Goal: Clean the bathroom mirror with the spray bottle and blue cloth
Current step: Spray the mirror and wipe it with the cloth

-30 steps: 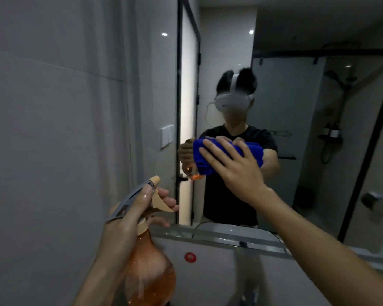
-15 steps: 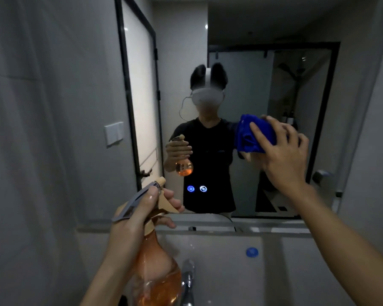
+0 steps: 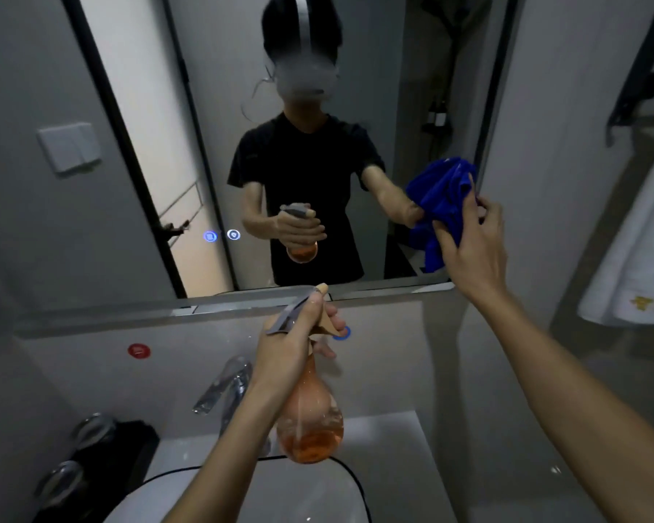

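The person stands in front of the large frameless bathroom mirror (image 3: 318, 145) and the step in hand is the wiping. The right hand (image 3: 469, 239) holds the bright blue microfibre cloth (image 3: 440, 205) bunched against the glass, with fingers and thumb curled into its folds, close to the lower right corner of the mirror. The left hand (image 3: 291, 345) grips the neck of the clear round spray bottle with orange liquid (image 3: 310, 417); the fingers are wrapped around the neck and near the trigger, and the bottle hangs upright over the white wash basin (image 3: 242, 492), below the bottom edge of the mirror. The nozzle points toward the wall under the mirror, not at the glass. A chrome tap (image 3: 223, 386) stands just left of the bottle, and a white towel (image 3: 635, 258) hangs at the right.

It seems that the wiping is in progress at the right side, and the left part of the mirror probably remains. The next move calls for flat, even pressure of the cloth and overlapping passes along the bottom edge. If more liquid is needed, the bottle must first be raised and aimed at the glass.
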`<state>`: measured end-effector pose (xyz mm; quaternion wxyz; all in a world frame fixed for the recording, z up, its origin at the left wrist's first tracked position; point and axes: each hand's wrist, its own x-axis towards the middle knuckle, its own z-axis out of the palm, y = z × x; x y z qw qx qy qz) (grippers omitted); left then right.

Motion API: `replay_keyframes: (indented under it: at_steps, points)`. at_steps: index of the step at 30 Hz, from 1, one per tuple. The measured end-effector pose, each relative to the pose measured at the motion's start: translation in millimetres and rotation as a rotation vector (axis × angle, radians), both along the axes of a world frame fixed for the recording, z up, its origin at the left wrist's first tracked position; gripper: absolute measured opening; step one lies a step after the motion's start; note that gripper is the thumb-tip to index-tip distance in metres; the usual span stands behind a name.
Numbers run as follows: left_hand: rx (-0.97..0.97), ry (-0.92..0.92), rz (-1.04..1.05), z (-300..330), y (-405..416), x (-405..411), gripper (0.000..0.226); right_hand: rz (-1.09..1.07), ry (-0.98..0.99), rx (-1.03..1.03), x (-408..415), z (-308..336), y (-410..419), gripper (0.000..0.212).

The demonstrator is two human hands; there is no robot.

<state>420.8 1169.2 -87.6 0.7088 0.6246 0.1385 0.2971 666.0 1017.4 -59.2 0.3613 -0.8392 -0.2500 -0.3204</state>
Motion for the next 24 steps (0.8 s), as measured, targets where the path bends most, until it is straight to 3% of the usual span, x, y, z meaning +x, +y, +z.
replay_keyframes:
  at_steps: [5, 12, 15, 19, 22, 24]
  points:
    - [0.187, 0.075, 0.023, -20, -13, 24, 0.041, 0.038, 0.051, 0.195, 4, -25, -14, 0.056]
    - [0.115, -0.068, -0.037, -7, -24, 33, 0.035, 0.001, 0.142, 0.399, 17, -45, 14, 0.064]
    - [0.085, -0.122, -0.058, 5, -21, 28, 0.038, -0.141, 0.069, 0.496, 8, -25, 55, 0.068]
    - [0.065, -0.189, -0.032, 17, -16, 27, 0.039, -0.169, -0.217, 0.228, -27, -19, 121, 0.069]
    - [0.074, -0.164, -0.025, 15, -4, 31, 0.038, -0.02, -0.568, -0.143, -34, -70, 129, 0.068]
    - [0.098, -0.091, -0.045, 13, 5, 32, 0.047, 0.053, -0.612, -0.288, -22, -102, 101, 0.072]
